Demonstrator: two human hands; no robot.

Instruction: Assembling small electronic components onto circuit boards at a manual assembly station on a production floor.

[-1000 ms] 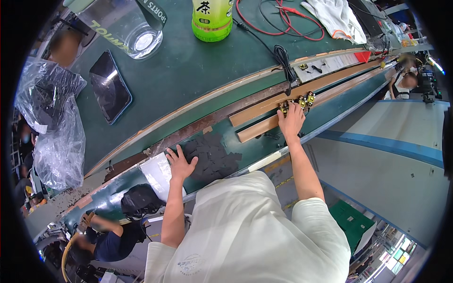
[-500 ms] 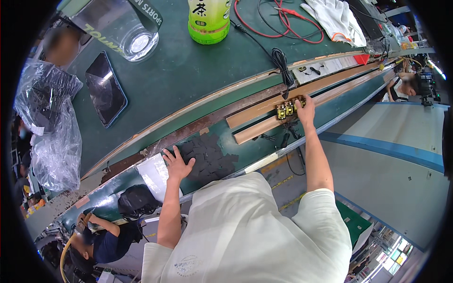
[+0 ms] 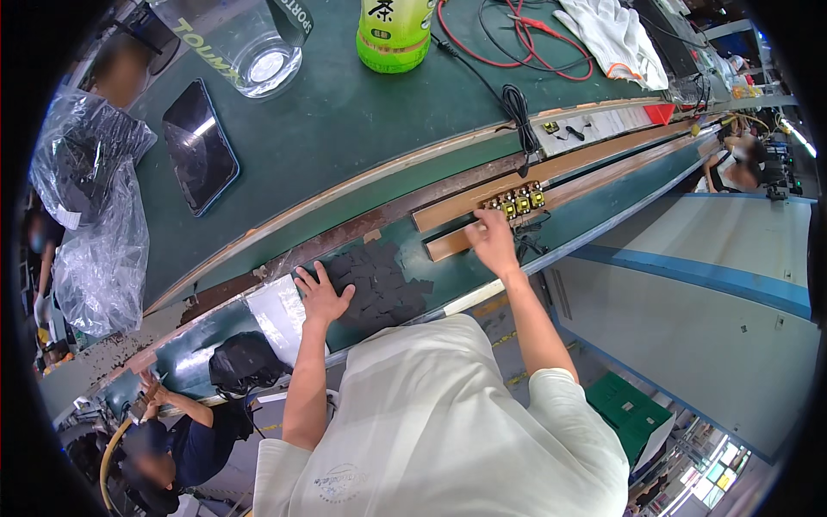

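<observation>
My left hand [image 3: 324,297] lies with fingers spread between a pile of flat black pieces [image 3: 376,284] and a white plastic-looking sheet [image 3: 277,317], holding nothing. My right hand [image 3: 494,245] is at the left end of a row of joined small circuit boards [image 3: 517,203] with yellow components. Its thumb and forefinger are a little apart; whether a fingertip touches the board is unclear. The board row rests across two long brown rails [image 3: 461,207] with a dark slot between them. Black cables [image 3: 531,241] lie beside the boards, on the near side.
A raised green shelf beyond holds a phone [image 3: 200,146], clear cup [image 3: 263,65], green-labelled bottle [image 3: 392,39], red and black leads [image 3: 534,43] and white gloves [image 3: 616,39]. A bundled black cord [image 3: 519,116] hangs over its edge. A black bag [image 3: 245,362] sits left, near a co-worker [image 3: 194,439].
My right hand has gone from the right end of the board row to its left end. The boards have slid slightly left along the rails. My left hand stays in place.
</observation>
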